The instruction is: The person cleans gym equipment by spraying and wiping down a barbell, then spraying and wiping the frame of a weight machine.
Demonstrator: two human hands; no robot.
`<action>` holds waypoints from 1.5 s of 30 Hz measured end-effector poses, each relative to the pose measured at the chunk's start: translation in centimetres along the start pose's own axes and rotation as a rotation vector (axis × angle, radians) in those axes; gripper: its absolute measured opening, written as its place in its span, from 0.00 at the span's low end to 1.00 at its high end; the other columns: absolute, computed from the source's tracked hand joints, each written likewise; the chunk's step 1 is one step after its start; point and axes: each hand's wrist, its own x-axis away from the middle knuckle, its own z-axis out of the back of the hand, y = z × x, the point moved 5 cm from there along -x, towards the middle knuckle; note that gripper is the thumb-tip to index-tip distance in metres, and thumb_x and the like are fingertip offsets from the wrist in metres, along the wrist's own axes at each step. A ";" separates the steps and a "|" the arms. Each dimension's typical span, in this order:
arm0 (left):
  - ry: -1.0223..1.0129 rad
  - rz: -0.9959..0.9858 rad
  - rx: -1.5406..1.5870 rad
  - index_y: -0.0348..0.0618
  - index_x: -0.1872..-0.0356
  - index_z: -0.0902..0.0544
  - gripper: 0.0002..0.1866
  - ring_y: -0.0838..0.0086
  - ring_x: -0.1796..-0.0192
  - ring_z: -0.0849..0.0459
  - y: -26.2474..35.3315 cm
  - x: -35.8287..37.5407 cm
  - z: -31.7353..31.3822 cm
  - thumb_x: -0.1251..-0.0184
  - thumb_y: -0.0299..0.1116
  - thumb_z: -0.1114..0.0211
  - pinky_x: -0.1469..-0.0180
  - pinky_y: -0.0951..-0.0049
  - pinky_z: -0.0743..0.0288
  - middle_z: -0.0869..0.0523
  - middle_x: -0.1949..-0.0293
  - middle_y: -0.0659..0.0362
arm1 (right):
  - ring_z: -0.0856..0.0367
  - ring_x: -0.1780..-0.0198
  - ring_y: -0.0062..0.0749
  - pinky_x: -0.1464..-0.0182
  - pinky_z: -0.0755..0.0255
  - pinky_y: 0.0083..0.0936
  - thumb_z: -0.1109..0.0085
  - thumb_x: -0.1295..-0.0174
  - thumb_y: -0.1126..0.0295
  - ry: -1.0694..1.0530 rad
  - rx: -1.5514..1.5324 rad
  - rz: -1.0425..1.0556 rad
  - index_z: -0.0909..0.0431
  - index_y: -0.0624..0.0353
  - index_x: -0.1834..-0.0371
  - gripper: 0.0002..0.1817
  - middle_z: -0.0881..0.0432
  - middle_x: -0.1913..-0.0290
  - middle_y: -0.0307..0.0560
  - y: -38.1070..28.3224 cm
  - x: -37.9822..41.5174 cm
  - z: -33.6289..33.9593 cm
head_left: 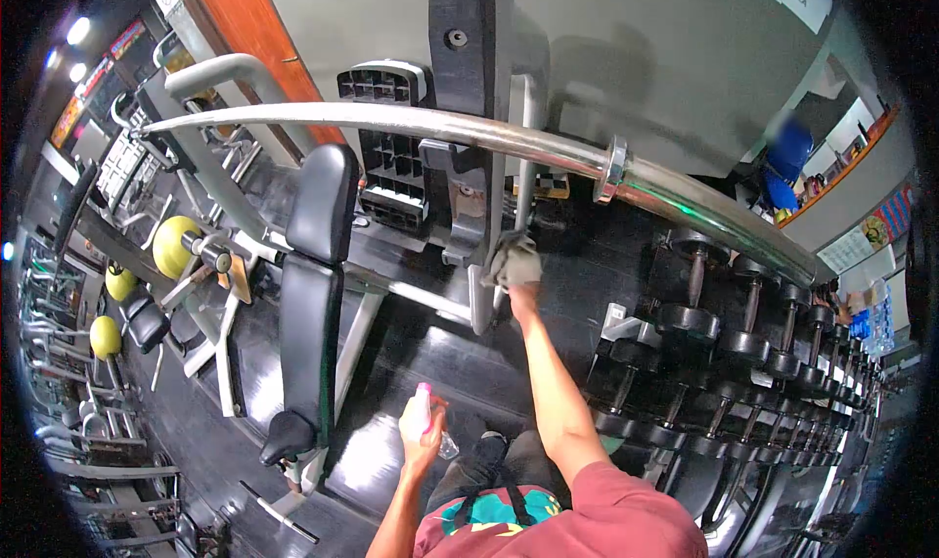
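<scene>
My left hand (423, 431) is closed around a clear spray bottle (448, 447) with a pink and white top, held low in front of my body. Stretched forward, my right hand (522, 292) grips a grey cloth (515, 263), which covers most of its fingers. The cloth lies against the lower part of the rack's upright post (482, 289). A long metal barbell (430, 120) crosses above both hands. Left of the post stands a black padded bench (311, 294) on a grey frame.
Dumbbells (690, 318) fill a two-level rack on the right. Machines with yellow weights (176, 248) stand at the left. A black plastic holder (393, 152) is by the wall behind the bar, and a blue chair (785, 162) is at the back right.
</scene>
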 end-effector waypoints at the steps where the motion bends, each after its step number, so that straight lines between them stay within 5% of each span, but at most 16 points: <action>1: 0.005 0.003 0.036 0.38 0.60 0.23 0.08 0.76 0.78 0.22 0.1 -0.1 0.1 0.41 0.21 0.41 0.76 0.75 0.28 0.21 0.70 0.57 | 0.29 0.43 0.29 0.40 0.34 0.29 0.49 0.33 0.56 -0.029 0.239 0.138 0.35 0.56 0.38 0.24 0.29 0.44 0.42 -0.2 -0.9 -1.4; 9: -0.004 -0.030 -0.017 0.37 0.62 0.23 0.06 0.77 0.79 0.22 -1.7 0.2 0.4 0.40 0.22 0.41 0.76 0.75 0.28 0.21 0.71 0.58 | 0.28 0.48 0.24 0.45 0.34 0.22 0.49 0.32 0.59 0.020 -0.655 -0.286 0.33 0.56 0.39 0.22 0.25 0.49 0.38 -2.5 -0.7 -1.2; 11: -0.004 -0.016 0.021 0.37 0.62 0.23 0.06 0.78 0.79 0.23 -0.7 0.2 0.2 0.39 0.23 0.40 0.76 0.75 0.29 0.21 0.72 0.58 | 0.27 0.45 0.31 0.44 0.33 0.31 0.45 0.36 0.56 0.026 -0.014 -0.213 0.34 0.60 0.38 0.28 0.25 0.45 0.49 -4.5 -1.2 -1.3; 13: 0.001 -0.011 0.022 0.37 0.62 0.23 0.06 0.78 0.79 0.23 -1.3 0.5 -0.2 0.39 0.23 0.39 0.76 0.75 0.29 0.22 0.73 0.58 | 0.21 0.49 0.41 0.47 0.31 0.35 0.44 0.37 0.59 -0.016 0.070 -0.320 0.33 0.62 0.40 0.26 0.20 0.50 0.56 -4.9 -0.8 -1.5; 16: 0.038 -0.024 0.045 0.37 0.62 0.23 0.06 0.78 0.79 0.24 -2.5 0.8 -1.0 0.39 0.24 0.38 0.76 0.76 0.29 0.22 0.74 0.59 | 0.22 0.52 0.60 0.50 0.30 0.44 0.44 0.37 0.62 0.156 0.380 -0.015 0.31 0.66 0.46 0.22 0.21 0.55 0.66 -4.5 1.1 -1.9; 17: 0.072 -0.044 0.063 0.37 0.62 0.23 0.06 0.79 0.79 0.24 -2.6 1.0 -1.3 0.39 0.25 0.38 0.76 0.76 0.29 0.22 0.75 0.59 | 0.22 0.50 0.56 0.49 0.30 0.40 0.46 0.37 0.63 0.230 0.609 0.063 0.29 0.66 0.48 0.20 0.21 0.53 0.64 -1.5 1.8 -1.8; 20: 0.045 0.089 0.142 0.37 0.62 0.23 0.06 0.78 0.79 0.24 -1.3 1.3 -2.2 0.39 0.25 0.38 0.76 0.75 0.29 0.23 0.76 0.60 | 0.22 0.48 0.53 0.47 0.30 0.37 0.46 0.37 0.64 0.221 0.592 -0.271 0.28 0.66 0.48 0.19 0.21 0.50 0.62 5.2 3.4 -0.9; 22: 0.014 0.096 0.106 0.37 0.61 0.23 0.07 0.78 0.79 0.24 -2.0 1.5 -2.8 0.39 0.25 0.38 0.75 0.75 0.29 0.23 0.76 0.60 | 0.23 0.47 0.49 0.45 0.31 0.33 0.46 0.39 0.65 0.131 -0.089 -0.722 0.28 0.64 0.46 0.19 0.21 0.49 0.58 7.9 4.5 -1.2; 25: -0.014 0.061 0.028 0.37 0.61 0.23 0.07 0.77 0.79 0.23 -2.0 1.9 -3.6 0.39 0.26 0.37 0.75 0.74 0.28 0.23 0.76 0.59 | 0.22 0.48 0.47 0.46 0.30 0.32 0.46 0.40 0.66 0.233 0.250 -0.316 0.30 0.61 0.43 0.22 0.20 0.50 0.57 4.9 1.3 -0.6; 26: -0.016 0.014 -0.015 0.37 0.61 0.23 0.07 0.77 0.79 0.23 -1.6 2.0 -3.6 0.40 0.26 0.37 0.75 0.74 0.28 0.23 0.76 0.59 | 0.21 0.54 0.37 0.54 0.29 0.29 0.46 0.40 0.70 0.301 0.210 -0.137 0.28 0.61 0.48 0.17 0.19 0.55 0.50 2.8 0.3 -0.9; 28: -0.002 -0.015 -0.035 0.37 0.61 0.23 0.07 0.77 0.79 0.23 -2.4 2.3 -3.9 0.40 0.26 0.37 0.75 0.73 0.28 0.23 0.76 0.59 | 0.21 0.55 0.37 0.54 0.30 0.30 0.45 0.41 0.71 0.292 0.157 0.007 0.28 0.62 0.49 0.17 0.19 0.56 0.52 -6.3 -0.3 -2.1; 29: 0.004 -0.036 -0.055 0.37 0.62 0.23 0.07 0.76 0.79 0.23 -2.8 2.7 -4.0 0.40 0.26 0.37 0.75 0.73 0.28 0.23 0.76 0.59 | 0.21 0.50 0.48 0.46 0.31 0.34 0.45 0.42 0.69 0.221 0.149 -0.035 0.29 0.65 0.45 0.21 0.20 0.52 0.60 -10.9 0.1 -2.8; 33: -0.035 0.086 0.082 0.37 0.63 0.23 0.06 0.78 0.79 0.23 -2.4 3.9 -3.8 0.39 0.25 0.38 0.76 0.76 0.29 0.23 0.77 0.60 | 0.24 0.54 0.47 0.49 0.32 0.37 0.46 0.45 0.78 0.438 0.455 0.513 0.28 0.64 0.51 0.16 0.24 0.58 0.56 -14.8 3.4 -5.0; 37: -0.001 0.135 0.157 0.37 0.64 0.23 0.05 0.81 0.78 0.25 -3.5 4.7 -4.1 0.39 0.25 0.38 0.76 0.78 0.30 0.23 0.78 0.62 | 0.31 0.41 0.55 0.41 0.35 0.41 0.39 0.49 0.78 0.314 0.584 0.176 0.27 0.58 0.47 0.23 0.29 0.43 0.61 -1.7 9.3 -4.7; 41: -0.025 0.062 0.067 0.37 0.60 0.24 0.08 0.80 0.78 0.23 -4.2 5.1 -3.8 0.40 0.22 0.38 0.76 0.79 0.28 0.22 0.76 0.62 | 0.22 0.49 0.49 0.44 0.30 0.36 0.40 0.45 0.78 0.222 0.214 -0.547 0.26 0.54 0.44 0.23 0.19 0.53 0.56 10.2 13.1 -3.5; 45: 0.001 0.083 0.026 0.37 0.60 0.23 0.07 0.81 0.78 0.24 -4.3 5.4 -3.4 0.39 0.23 0.38 0.76 0.78 0.29 0.22 0.75 0.62 | 0.23 0.47 0.52 0.43 0.31 0.35 0.40 0.46 0.77 0.383 0.185 -0.074 0.24 0.53 0.44 0.23 0.21 0.50 0.56 4.0 12.2 -4.4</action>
